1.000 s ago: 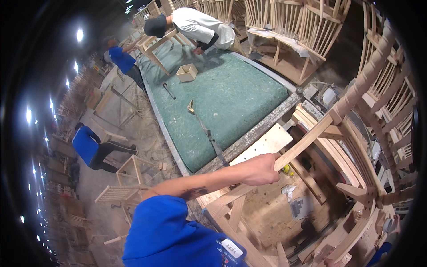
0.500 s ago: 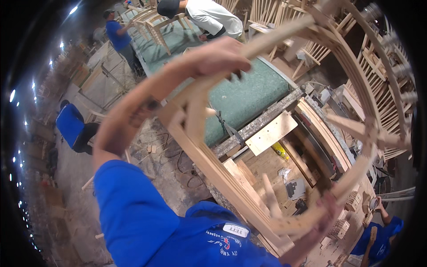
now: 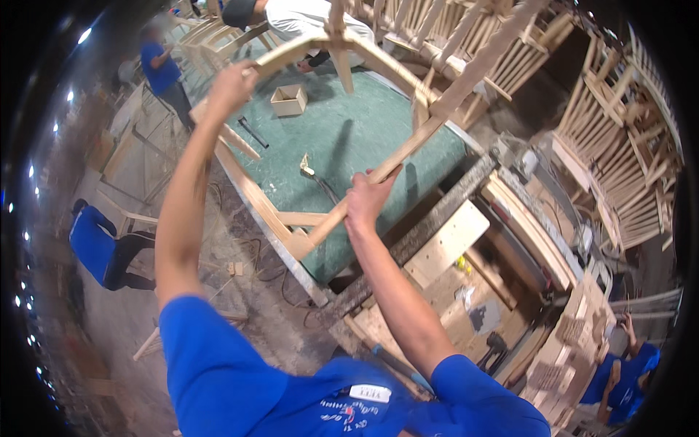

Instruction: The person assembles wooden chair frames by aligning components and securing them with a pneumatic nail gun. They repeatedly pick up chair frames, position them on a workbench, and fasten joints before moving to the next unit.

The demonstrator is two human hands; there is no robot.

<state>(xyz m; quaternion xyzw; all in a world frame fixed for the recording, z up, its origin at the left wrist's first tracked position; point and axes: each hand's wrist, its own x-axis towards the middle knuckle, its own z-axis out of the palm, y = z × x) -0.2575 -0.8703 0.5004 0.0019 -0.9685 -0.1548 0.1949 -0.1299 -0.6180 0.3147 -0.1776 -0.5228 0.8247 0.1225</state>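
A pale wooden chair frame [image 3: 415, 143] is tilted over the green-topped table [image 3: 320, 138]. My left hand [image 3: 231, 89], slightly smeared, is closed on the frame's far left corner. My right hand [image 3: 370, 198] wraps round a long leg that slants up to the far right. The frame's near corner, with a short diagonal brace [image 3: 302, 218], sits at the table's left edge. Inside the frame's outline, a small open wooden box [image 3: 289, 100], a dark bar-like tool [image 3: 253, 132] and a cord with a pale end [image 3: 306, 164] show on the green top.
A person in white [image 3: 309, 18] bends over the table's far end. A wooden workbench [image 3: 437, 313] with a drilled plate [image 3: 448, 244] stands nearer me. Stacked chair frames [image 3: 619, 138] fill the right. People in blue stand far left, sit left [image 3: 102, 244] and work lower right [image 3: 622, 382].
The chair frame has moved left and away from me, from over the workbench to over the green table. My right hand has come from the lower right and holds its leg.
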